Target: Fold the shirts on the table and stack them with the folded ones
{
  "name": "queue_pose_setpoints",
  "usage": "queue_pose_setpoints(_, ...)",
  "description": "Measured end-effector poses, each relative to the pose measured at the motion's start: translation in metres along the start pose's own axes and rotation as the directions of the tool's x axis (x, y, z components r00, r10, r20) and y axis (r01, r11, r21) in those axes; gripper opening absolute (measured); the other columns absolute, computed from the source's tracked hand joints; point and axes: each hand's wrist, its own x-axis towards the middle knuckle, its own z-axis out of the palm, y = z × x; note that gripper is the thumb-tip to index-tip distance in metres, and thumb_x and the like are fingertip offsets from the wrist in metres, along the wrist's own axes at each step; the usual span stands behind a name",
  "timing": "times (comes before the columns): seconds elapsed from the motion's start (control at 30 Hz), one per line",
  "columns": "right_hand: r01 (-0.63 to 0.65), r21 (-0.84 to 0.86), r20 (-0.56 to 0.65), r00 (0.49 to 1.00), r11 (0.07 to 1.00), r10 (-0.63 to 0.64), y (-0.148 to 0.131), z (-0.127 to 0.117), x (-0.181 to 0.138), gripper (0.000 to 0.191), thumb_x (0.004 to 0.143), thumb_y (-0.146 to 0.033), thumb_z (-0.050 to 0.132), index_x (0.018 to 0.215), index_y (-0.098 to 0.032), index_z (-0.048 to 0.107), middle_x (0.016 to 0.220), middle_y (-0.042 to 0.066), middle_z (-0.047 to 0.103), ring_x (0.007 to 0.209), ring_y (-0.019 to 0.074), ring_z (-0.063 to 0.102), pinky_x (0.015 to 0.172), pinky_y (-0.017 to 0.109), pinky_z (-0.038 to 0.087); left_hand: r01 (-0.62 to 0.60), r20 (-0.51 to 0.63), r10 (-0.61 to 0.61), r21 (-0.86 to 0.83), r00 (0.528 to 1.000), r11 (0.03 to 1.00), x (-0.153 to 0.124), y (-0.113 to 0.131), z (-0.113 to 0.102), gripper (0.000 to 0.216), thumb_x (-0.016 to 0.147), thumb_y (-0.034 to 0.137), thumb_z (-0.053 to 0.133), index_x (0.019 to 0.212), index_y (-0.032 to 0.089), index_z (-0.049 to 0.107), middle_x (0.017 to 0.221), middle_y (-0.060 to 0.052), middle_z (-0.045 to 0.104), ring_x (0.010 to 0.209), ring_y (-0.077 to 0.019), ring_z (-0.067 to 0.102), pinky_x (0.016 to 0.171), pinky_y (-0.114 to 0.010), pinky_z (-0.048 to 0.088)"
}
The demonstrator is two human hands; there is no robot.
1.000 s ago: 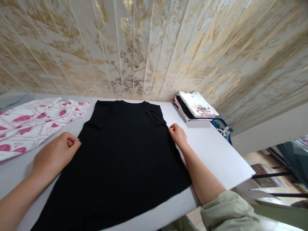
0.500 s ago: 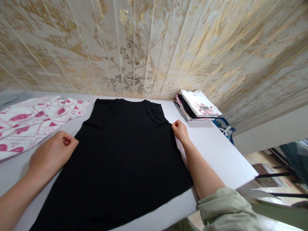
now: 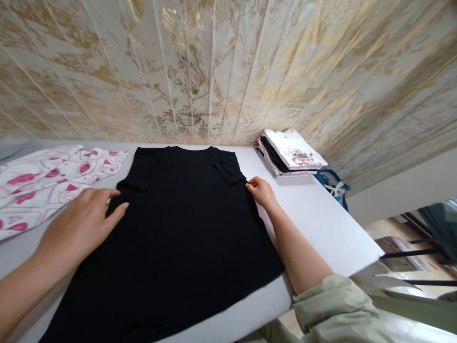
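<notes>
A black T-shirt (image 3: 178,238) lies spread flat, its neckline toward the wall and its sleeves folded inward over the body. My left hand (image 3: 80,221) is over the shirt's left edge below the sleeve, thumb and fingers apart, with no cloth between them. On the opposite edge, just under the right sleeve, my right hand (image 3: 261,191) pinches the side of the shirt between thumb and fingers.
The white table (image 3: 314,224) stands against a gold-patterned wall (image 3: 200,71). A pink-and-white printed garment (image 3: 53,183) lies at the left. Several folded clothes (image 3: 291,152) are stacked at the back right, near a blue bag (image 3: 333,186) beyond the table edge.
My left hand has opened, let go of the shirt's left edge and shifted slightly right over the cloth. My right hand keeps its pinch. The view has shifted slightly.
</notes>
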Motion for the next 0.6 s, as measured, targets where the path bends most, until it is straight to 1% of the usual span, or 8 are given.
queue_pose_setpoints(0.07, 0.003, -0.012, 0.010, 1.000, 1.000, -0.003, 0.001, 0.000, 0.001, 0.009, 0.082, -0.030, 0.059, 0.084, -0.023, 0.064, 0.085, 0.002, 0.068, 0.081, 0.0179, 0.060, 0.071, 0.027, 0.041, -0.126, -0.002, 0.126, -0.079, 0.992, 0.989, 0.005, 0.029, -0.011, 0.044, 0.089, 0.047, 0.034, 0.115, 0.016, 0.054, 0.116, -0.012, 0.057, 0.110, -0.0292, 0.055, 0.099, -0.043, 0.042)
queue_pose_setpoints(0.13, 0.009, 0.001, -0.003, 1.000, 1.000, -0.009, 0.003, 0.000, 0.002, 0.007, 0.080, -0.027, 0.057, 0.080, -0.022, 0.062, 0.083, 0.001, 0.067, 0.080, 0.0175, 0.059, 0.070, 0.027, 0.041, -0.252, 0.019, 0.262, -0.222, 0.965, 0.942, 0.010, 0.069, -0.020, 0.039, 0.090, 0.044, 0.037, 0.112, 0.019, 0.058, 0.114, -0.009, 0.060, 0.108, -0.0257, 0.056, 0.099, -0.041, 0.042)
queue_pose_setpoints(0.23, 0.024, 0.087, -0.041, 0.999, 0.996, -0.020, 0.006, 0.001, 0.003, 0.008, 0.079, -0.027, 0.054, 0.077, -0.021, 0.059, 0.077, 0.000, 0.065, 0.075, 0.0161, 0.059, 0.068, 0.025, 0.042, -0.431, 0.055, 0.491, -0.401, 0.869, 0.808, 0.020, 0.133, -0.019, 0.030, 0.091, 0.038, 0.043, 0.109, 0.023, 0.061, 0.113, -0.006, 0.063, 0.108, -0.0238, 0.057, 0.097, -0.040, 0.044)
queue_pose_setpoints(0.33, 0.003, 0.214, -0.025, 1.000, 0.977, 0.003, 0.010, 0.003, 0.004, 0.007, 0.079, -0.026, 0.051, 0.077, -0.021, 0.056, 0.068, -0.002, 0.061, 0.063, 0.0143, 0.058, 0.060, 0.024, 0.042, -0.552, 0.032, 0.643, -0.481, 0.765, 0.681, 0.031, 0.189, 0.000, 0.024, 0.092, 0.029, 0.046, 0.108, 0.022, 0.062, 0.113, -0.007, 0.064, 0.106, -0.0232, 0.058, 0.094, -0.039, 0.047)
queue_pose_setpoints(0.4, -0.021, 0.299, 0.012, 1.000, 0.954, 0.018, 0.011, 0.002, 0.005, 0.004, 0.079, -0.025, 0.050, 0.079, -0.022, 0.053, 0.061, -0.004, 0.058, 0.054, 0.0130, 0.055, 0.055, 0.023, 0.042, -0.574, 0.019, 0.666, -0.488, 0.746, 0.657, 0.037, 0.217, 0.017, 0.025, 0.092, 0.028, 0.049, 0.112, 0.020, 0.061, 0.117, -0.009, 0.063, 0.110, -0.0238, 0.058, 0.096, -0.040, 0.046)
queue_pose_setpoints(0.47, -0.041, 0.382, 0.044, 0.999, 0.923, 0.026, 0.012, 0.001, 0.004, 0.003, 0.080, -0.024, 0.050, 0.081, -0.022, 0.051, 0.058, -0.006, 0.056, 0.048, 0.0118, 0.053, 0.052, 0.023, 0.042, -0.572, 0.010, 0.656, -0.480, 0.755, 0.665, 0.039, 0.236, 0.035, 0.032, 0.093, 0.031, 0.050, 0.122, 0.019, 0.058, 0.130, -0.010, 0.059, 0.122, -0.0254, 0.052, 0.102, -0.042, 0.043)
queue_pose_setpoints(0.53, -0.070, 0.440, 0.090, 0.995, 0.895, 0.033, 0.011, -0.003, 0.002, 0.006, 0.081, -0.026, 0.052, 0.084, -0.022, 0.050, 0.059, -0.006, 0.057, 0.045, 0.0109, 0.052, 0.050, 0.023, 0.042, -0.561, 0.019, 0.641, -0.462, 0.768, 0.686, 0.037, 0.245, 0.049, 0.040, 0.093, 0.035, 0.051, 0.130, 0.020, 0.054, 0.141, -0.010, 0.052, 0.133, -0.0255, 0.044, 0.110, -0.044, 0.035)
queue_pose_setpoints(0.6, -0.114, 0.429, 0.179, 0.983, 0.896, 0.040, 0.011, -0.009, -0.001, 0.011, 0.081, -0.030, 0.056, 0.082, -0.021, 0.050, 0.058, -0.005, 0.058, 0.043, 0.0104, 0.051, 0.046, 0.022, 0.041, -0.564, 0.033, 0.639, -0.438, 0.768, 0.700, 0.034, 0.248, 0.058, 0.046, 0.093, 0.040, 0.051, 0.135, 0.021, 0.050, 0.148, -0.009, 0.046, 0.140, -0.0258, 0.035, 0.116, -0.048, 0.024)
